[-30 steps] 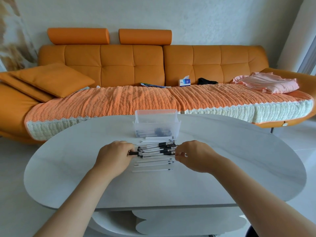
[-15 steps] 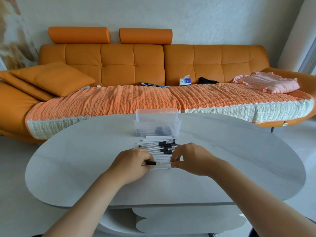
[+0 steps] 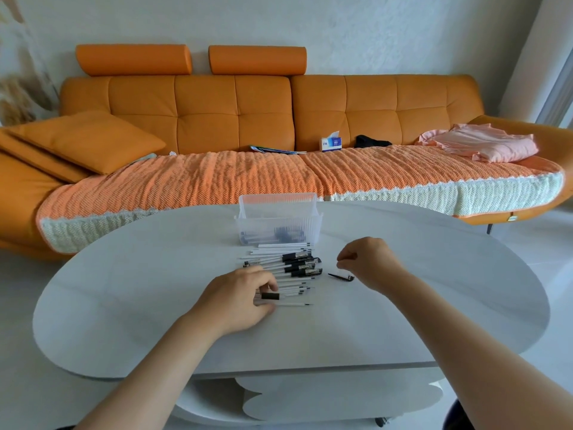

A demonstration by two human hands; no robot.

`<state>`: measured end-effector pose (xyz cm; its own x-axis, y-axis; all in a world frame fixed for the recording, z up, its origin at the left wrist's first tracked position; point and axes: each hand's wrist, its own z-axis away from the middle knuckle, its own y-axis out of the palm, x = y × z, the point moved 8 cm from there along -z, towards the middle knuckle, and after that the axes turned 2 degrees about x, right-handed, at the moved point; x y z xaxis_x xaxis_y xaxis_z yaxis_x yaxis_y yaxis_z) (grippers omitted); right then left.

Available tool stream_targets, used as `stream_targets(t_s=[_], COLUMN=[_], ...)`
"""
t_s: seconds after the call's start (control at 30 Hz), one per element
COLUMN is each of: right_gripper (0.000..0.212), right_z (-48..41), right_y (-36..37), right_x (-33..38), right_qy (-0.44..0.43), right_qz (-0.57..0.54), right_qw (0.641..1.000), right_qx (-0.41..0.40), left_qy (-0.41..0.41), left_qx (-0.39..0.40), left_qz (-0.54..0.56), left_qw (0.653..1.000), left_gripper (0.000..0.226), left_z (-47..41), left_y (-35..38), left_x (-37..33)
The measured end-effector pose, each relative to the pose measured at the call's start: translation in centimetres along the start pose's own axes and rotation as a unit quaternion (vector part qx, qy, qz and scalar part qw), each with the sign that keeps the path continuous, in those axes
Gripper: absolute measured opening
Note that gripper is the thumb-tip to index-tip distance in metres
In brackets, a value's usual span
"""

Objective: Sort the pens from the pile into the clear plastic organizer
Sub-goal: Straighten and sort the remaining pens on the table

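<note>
A pile of white pens (image 3: pixel 286 268), several with black grips and clips, lies on the white table (image 3: pixel 155 293) just in front of the clear plastic organizer (image 3: pixel 277 223). The organizer holds a few pens at its bottom. My left hand (image 3: pixel 240 301) rests at the near left of the pile and grips an uncapped pen (image 3: pixel 280 296) by its black grip, tip pointing right. My right hand (image 3: pixel 370 265) is raised to the right of the pile, fingers curled, pinching a pen cap (image 3: pixel 341 277) whose black clip shows under the hand.
An orange sofa (image 3: pixel 263 113) with a knitted cover stands behind the table, carrying a cushion (image 3: pixel 90 141), a tissue box (image 3: pixel 331 143) and folded pink cloth (image 3: pixel 483 144). The table's rounded front edge is close to me.
Both hands held one pen at the near side of the pile. The right hand has pulled away to the right with the cap, while the left hand keeps the pen.
</note>
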<state>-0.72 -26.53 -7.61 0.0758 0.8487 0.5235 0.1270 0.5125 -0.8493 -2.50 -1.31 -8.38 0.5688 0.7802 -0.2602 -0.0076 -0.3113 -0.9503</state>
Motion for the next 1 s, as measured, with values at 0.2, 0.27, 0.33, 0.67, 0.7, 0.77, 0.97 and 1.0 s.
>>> stream_targets(t_s=[0.2, 0.27, 0.33, 0.67, 0.7, 0.77, 0.97, 1.0], right_gripper=[0.029, 0.030, 0.031, 0.025, 0.024, 0.022, 0.013, 0.013], right_z=[-1.7, -2.1, -2.4, -2.5, -2.4, -1.9, -0.5, -0.5], right_y=[1.9, 2.3, 2.5, 1.4, 1.0, 0.5, 0.7, 0.7], right_x=[0.0, 0.3, 0.6, 1.3, 1.6, 2.1, 2.2, 2.4], right_qy=[-0.002, -0.011, -0.016, -0.054, -0.060, -0.064, -0.056, -0.064], right_qz=[0.038, 0.066, 0.080, 0.101, 0.109, 0.136, 0.164, 0.155], right_qw=[0.999, 0.997, 0.996, 0.992, 0.991, 0.988, 0.984, 0.986], right_qx=[0.018, 0.030, 0.047, 0.057, 0.043, 0.036, 0.036, 0.025], left_qy=[0.005, -0.006, -0.012, -0.009, -0.008, -0.006, -0.003, -0.007], left_qx=[-0.016, -0.018, -0.012, 0.005, 0.004, -0.004, -0.023, -0.024], left_qz=[-0.013, -0.013, -0.012, -0.004, -0.002, 0.003, 0.022, 0.020], left_qw=[1.000, 1.000, 1.000, 1.000, 1.000, 1.000, 1.000, 0.999], left_gripper=[0.025, 0.024, 0.023, 0.025, 0.027, 0.030, 0.030, 0.028], left_z=[-1.6, -2.1, -2.5, -2.8, -2.7, -2.6, -2.6, -2.6], left_y=[0.6, 0.8, 1.1, 1.4, 1.3, 1.0, 0.3, 0.3], left_x=[-0.7, -0.5, -0.3, 0.3, 0.3, 0.3, 0.2, 0.3])
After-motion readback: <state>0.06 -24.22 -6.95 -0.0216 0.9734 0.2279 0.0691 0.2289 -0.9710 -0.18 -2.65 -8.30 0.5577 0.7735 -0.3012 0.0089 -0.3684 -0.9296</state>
